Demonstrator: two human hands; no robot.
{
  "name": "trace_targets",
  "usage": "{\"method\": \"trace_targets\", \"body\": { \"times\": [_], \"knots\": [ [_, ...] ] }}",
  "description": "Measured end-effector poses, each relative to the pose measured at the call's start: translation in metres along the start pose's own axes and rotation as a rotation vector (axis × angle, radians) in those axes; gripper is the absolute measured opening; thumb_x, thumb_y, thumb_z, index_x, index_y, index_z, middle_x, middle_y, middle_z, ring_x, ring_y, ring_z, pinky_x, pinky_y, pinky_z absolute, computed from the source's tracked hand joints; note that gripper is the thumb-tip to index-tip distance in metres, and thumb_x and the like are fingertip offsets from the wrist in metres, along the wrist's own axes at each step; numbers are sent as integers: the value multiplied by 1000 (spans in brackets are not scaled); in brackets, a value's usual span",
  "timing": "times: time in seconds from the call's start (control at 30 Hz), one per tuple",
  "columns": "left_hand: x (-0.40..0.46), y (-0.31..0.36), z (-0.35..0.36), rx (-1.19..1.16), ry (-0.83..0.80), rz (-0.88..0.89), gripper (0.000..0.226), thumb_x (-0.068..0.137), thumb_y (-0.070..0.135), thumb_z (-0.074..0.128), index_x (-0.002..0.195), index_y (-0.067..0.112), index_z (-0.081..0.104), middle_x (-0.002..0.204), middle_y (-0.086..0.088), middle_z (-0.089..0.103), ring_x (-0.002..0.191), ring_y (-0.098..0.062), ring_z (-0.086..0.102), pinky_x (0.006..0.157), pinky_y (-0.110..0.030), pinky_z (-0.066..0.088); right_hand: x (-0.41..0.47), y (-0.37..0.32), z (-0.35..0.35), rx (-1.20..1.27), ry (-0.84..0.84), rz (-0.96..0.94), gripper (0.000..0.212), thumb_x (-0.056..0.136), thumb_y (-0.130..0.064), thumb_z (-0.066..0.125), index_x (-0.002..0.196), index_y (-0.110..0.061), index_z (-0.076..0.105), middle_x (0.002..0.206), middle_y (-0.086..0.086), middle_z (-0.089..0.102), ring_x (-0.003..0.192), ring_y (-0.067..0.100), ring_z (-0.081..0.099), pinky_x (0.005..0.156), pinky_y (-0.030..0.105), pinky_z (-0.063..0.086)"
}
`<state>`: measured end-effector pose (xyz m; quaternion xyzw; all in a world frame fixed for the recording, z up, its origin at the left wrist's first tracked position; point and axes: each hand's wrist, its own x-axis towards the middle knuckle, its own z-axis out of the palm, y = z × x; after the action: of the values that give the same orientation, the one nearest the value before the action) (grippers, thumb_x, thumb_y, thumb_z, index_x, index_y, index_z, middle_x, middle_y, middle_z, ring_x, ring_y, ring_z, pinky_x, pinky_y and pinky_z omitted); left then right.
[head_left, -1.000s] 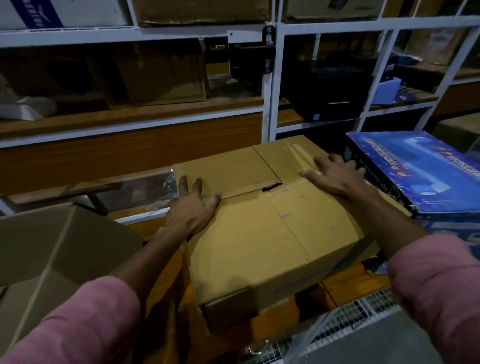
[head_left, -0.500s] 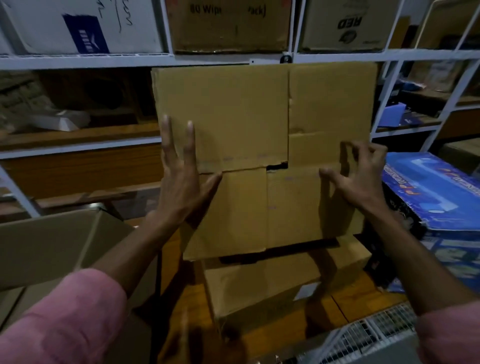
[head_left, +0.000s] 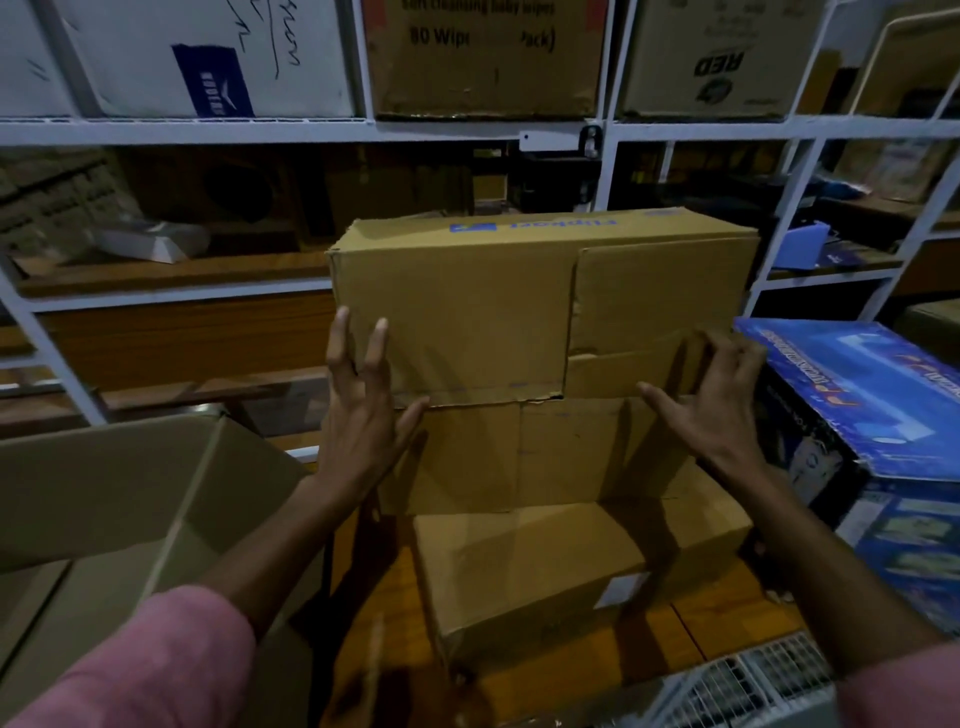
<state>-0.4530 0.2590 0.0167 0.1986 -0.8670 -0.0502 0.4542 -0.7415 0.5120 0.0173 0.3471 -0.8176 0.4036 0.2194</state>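
A brown cardboard box (head_left: 467, 312) stands tipped up on its side, its closed flaps facing me and a blue printed logo on its upper face. It rests on a second, lower cardboard box (head_left: 530, 571) with a white label. My left hand (head_left: 363, 415) presses flat against the left part of the flap face, fingers straight and pointing up. My right hand (head_left: 711, 405) is at the right part of the same face, near a loose flap edge, its fingers spread and slightly bent. Neither hand wraps round anything.
A large open cardboard box (head_left: 104, 493) sits at the left. A blue printed carton (head_left: 857, 395) stands close on the right. White metal shelving (head_left: 467, 130) with more cartons runs behind and above. A wire mesh surface (head_left: 753, 686) lies at the bottom right.
The box lay flat under both palms, then was tipped up until its flap face turned to me. Now it has rolled further back, so its printed face shows on top.
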Motion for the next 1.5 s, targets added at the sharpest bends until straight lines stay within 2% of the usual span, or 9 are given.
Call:
{"method": "trace_targets", "body": {
  "times": [0.13,0.3,0.4,0.53,0.73,0.9,1.07,1.2,1.5],
  "knots": [
    [41,-2,-9,62,-8,-5,112,79,33,82,158,25,3,165,-15,-13,151,-44,4,101,-66,45,38,-13,-11,-12,1,-116,111,68,-36,90,150,-30,17,150,11,11,141,38,21,110,55,39],
    [87,-2,-19,110,-68,-50,123,73,39,87,160,28,0,167,-6,-11,145,-48,18,100,-64,42,75,-34,-29,-69,-18,-211,122,67,-39,91,154,-37,6,162,13,-3,148,39,9,114,60,31],
    [97,-3,-21,97,-100,-76,123,69,37,90,159,30,5,165,-6,-2,143,-47,21,105,-66,38,96,-40,-39,-120,-105,-180,127,65,-41,91,155,-41,2,164,5,-13,146,45,14,111,63,32],
    [91,4,-24,110,-116,-95,114,67,28,92,153,29,17,158,-13,7,135,-51,25,98,-66,46,104,-43,-45,-175,-171,-165,111,64,-34,92,146,-41,19,159,-2,3,135,49,32,101,66,43],
    [67,13,-36,124,6,-1,97,71,18,89,145,20,28,150,-20,15,131,-49,28,85,-59,55,77,-45,-64,-141,-4,-179,88,65,-26,93,131,-28,35,145,19,24,128,46,41,92,59,51],
    [27,11,-41,17,157,141,72,78,7,82,133,21,37,138,-10,21,123,-46,36,91,-51,51,32,-33,-72,-83,125,-196,68,70,-18,88,121,-18,43,134,25,33,125,42,41,84,53,55],
    [-52,12,-40,-18,75,87,51,83,23,77,121,18,43,127,-12,29,113,-44,42,83,-50,53,-53,-25,-61,-63,133,-146,52,77,-42,82,106,-15,48,123,12,34,117,38,40,83,49,52],
    [-98,25,-49,26,-88,-43,42,88,40,67,118,22,44,128,-12,31,117,-39,38,77,-46,55,-113,-30,-51,-129,13,21,50,86,-63,59,100,-16,49,122,11,34,117,37,40,82,41,46],
    [-170,39,-62,256,-389,-70,48,91,52,59,128,22,51,136,-13,34,129,-38,31,102,-53,41,-176,-54,-28,-307,-176,38,41,93,-44,65,116,-11,60,125,19,45,117,42,41,93,53,43]
  ]
}}
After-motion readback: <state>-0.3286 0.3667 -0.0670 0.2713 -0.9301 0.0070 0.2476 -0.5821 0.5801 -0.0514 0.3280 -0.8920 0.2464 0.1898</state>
